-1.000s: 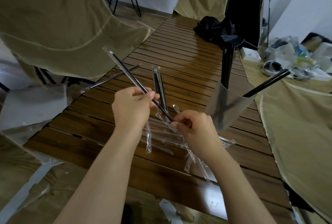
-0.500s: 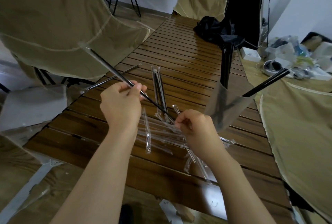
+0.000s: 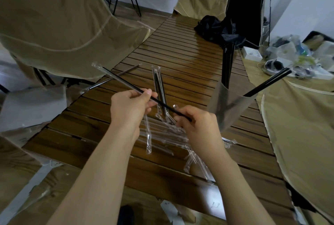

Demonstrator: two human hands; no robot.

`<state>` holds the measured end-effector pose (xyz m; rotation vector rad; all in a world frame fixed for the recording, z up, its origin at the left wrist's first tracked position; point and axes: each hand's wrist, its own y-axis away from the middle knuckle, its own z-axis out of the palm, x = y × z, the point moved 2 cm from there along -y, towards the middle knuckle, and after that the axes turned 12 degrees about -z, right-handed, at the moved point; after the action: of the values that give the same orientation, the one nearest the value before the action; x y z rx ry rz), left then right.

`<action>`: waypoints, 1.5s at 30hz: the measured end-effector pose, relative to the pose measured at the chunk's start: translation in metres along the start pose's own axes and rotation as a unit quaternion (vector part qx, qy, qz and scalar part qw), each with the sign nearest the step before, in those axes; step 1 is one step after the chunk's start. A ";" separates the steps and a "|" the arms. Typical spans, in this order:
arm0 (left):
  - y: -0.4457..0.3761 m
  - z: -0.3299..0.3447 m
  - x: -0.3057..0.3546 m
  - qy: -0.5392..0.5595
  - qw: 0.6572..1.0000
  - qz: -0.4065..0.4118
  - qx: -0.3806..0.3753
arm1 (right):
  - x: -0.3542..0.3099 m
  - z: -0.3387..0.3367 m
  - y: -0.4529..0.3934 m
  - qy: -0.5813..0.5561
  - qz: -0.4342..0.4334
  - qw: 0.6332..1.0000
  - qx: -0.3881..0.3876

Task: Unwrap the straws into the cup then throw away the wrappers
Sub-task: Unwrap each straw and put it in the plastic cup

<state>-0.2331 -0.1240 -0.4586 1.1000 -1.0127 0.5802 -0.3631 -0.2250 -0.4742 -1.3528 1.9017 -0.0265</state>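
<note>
Since the earlier frame, the left hand (image 3: 129, 106) has moved back toward the right hand (image 3: 197, 125), and the straw (image 3: 162, 103) now shows bare black between them. Left grip: thumb and fingers pinch the straw's wrapper (image 3: 115, 76), which extends up-left. Right grip: fingers curl around the straw's lower end. Both hands hover above the tabletop (image 3: 189, 73), over a pile of empty wrappers (image 3: 162, 138). Cup (image 3: 227, 105), clear, stands right of the hands and holds black straws (image 3: 267, 84). Wrapped straws (image 3: 159, 87) lie beyond.
</note>
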 end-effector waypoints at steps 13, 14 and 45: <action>-0.006 -0.007 0.001 0.167 0.976 -0.143 -0.005 | 0.000 -0.019 -0.002 -0.302 0.104 0.938 0.133; -0.005 -0.005 0.000 0.179 0.971 -0.160 -0.019 | -0.001 -0.019 -0.003 -0.358 0.108 0.914 0.155; 0.001 0.020 -0.016 -0.173 0.977 -0.107 -0.060 | -0.041 -0.088 -0.007 0.035 -0.105 0.907 0.407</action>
<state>-0.2486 -0.1403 -0.4708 1.2075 -1.1915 0.1520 -0.4051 -0.2304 -0.3860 -0.9519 1.5004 -0.8866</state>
